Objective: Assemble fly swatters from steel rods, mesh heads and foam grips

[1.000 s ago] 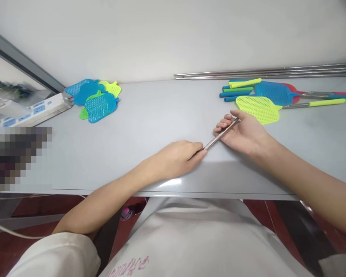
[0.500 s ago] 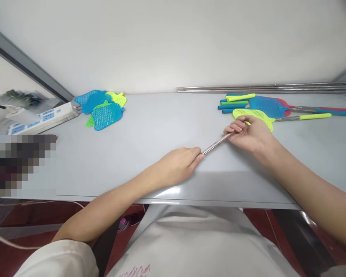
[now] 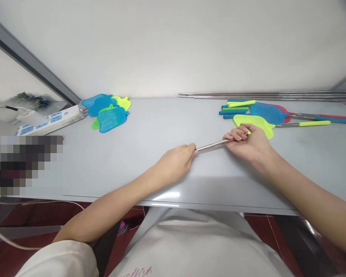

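Observation:
Between my two hands a thin metal rod (image 3: 212, 146) is held just above the table, its right end slightly higher. My left hand (image 3: 178, 159) wraps round the rod's left end, knuckles up. Palm up, my right hand (image 3: 249, 144) curls its fingers over the other end and hides the tip. Just behind my right hand lies a yellow fly swatter (image 3: 253, 122) with a metal shaft and yellow grip. A blue fly swatter (image 3: 266, 111) and a red one (image 3: 283, 110) lie beyond it, beside several coloured tubes (image 3: 235, 109).
Several long metal rods (image 3: 236, 95) lie along the wall. Loose swatter heads (image 3: 112, 119) in blue, green and yellow are piled at the back left. A power strip (image 3: 53, 120) with cables sits at the far left. The grey table's (image 3: 207, 196) front edge touches my body.
My left hand has shifted slightly left and up, and the rod now lies closer to level. More of it shows between my hands. The view has tilted a little.

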Available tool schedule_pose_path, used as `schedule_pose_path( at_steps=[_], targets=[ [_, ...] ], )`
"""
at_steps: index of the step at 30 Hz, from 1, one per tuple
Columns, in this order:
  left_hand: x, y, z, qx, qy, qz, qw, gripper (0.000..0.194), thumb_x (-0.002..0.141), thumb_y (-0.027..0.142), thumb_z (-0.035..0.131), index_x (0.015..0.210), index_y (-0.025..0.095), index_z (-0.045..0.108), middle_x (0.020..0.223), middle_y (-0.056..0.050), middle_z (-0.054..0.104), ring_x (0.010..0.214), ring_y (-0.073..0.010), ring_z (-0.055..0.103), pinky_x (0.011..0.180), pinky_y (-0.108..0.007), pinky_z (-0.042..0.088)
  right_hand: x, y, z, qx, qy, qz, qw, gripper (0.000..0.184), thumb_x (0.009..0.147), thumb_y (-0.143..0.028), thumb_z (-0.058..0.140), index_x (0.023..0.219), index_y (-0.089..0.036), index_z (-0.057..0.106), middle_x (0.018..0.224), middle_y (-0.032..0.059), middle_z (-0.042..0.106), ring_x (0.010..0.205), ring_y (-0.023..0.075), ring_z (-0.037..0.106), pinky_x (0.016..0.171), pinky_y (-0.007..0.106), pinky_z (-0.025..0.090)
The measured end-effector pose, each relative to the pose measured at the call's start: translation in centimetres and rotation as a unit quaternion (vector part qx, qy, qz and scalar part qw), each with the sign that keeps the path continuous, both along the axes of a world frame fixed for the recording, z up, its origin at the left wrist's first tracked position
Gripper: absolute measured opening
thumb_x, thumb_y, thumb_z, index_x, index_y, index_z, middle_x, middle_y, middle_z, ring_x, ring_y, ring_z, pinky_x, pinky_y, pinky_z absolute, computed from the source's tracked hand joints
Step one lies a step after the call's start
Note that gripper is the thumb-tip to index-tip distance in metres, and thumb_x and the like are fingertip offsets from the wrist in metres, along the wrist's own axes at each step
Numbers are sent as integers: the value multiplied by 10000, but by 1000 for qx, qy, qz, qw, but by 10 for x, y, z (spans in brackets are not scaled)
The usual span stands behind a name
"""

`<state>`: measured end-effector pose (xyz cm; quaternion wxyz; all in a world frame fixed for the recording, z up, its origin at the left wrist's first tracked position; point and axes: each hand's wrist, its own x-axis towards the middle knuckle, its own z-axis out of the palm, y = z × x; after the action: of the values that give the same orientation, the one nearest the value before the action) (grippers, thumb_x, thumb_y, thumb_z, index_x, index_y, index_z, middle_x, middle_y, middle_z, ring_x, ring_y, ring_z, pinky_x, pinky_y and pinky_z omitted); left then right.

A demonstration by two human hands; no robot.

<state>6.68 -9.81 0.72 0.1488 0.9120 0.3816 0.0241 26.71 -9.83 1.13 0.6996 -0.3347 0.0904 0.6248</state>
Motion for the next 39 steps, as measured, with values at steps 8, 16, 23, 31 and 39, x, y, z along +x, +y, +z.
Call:
schedule_pose_path(
  at_steps=[8, 16, 23, 31, 39],
  targets=[
    [3, -1, 1, 9, 59, -2, 998, 282, 944, 323, 197, 819, 195, 415, 668, -13, 551, 578, -172, 535, 528, -277, 347, -3, -2, -7, 10, 6, -11, 1000, 268, 677, -71, 360, 608, -194, 131, 434, -75, 136, 355, 72, 147, 366, 206, 226],
    [4, -3, 0, 28, 67, -12, 997, 314, 947, 335, 168, 860, 189, 432, 705, -26, 591, 595, -180, 557, 523, -280, 351, -4, -5, -4, 8, -8, -18, 1000, 278, 698, -77, 336, 623, -190, 93, 406, -74, 132, 333, 77, 149, 360, 207, 225],
    [6, -3, 3, 20, 72, -6, 997, 326, 946, 339, 172, 869, 184, 448, 720, -35, 601, 608, -182, 565, 534, -281, 363, -3, -5, -6, 10, -47, -3, 999, 290, 732, -87, 316, 630, -180, 61, 395, -66, 133, 326, 73, 158, 368, 202, 242],
    [5, -4, 3, -13, 39, -5, 999, 361, 943, 378, 168, 826, 191, 454, 684, -23, 571, 579, -168, 533, 536, -273, 361, -2, -5, -2, 20, -30, 1, 999, 271, 760, -111, 321, 611, -183, 106, 410, -73, 154, 329, 58, 180, 372, 191, 241],
    [6, -4, 6, -52, 6, -5, 999, 369, 928, 430, 218, 793, 194, 467, 672, -14, 551, 556, -147, 505, 531, -264, 342, -2, -4, -1, 18, -22, 17, 999, 239, 731, -99, 334, 608, -182, 147, 417, -77, 179, 326, 45, 193, 364, 180, 236]
  ],
)
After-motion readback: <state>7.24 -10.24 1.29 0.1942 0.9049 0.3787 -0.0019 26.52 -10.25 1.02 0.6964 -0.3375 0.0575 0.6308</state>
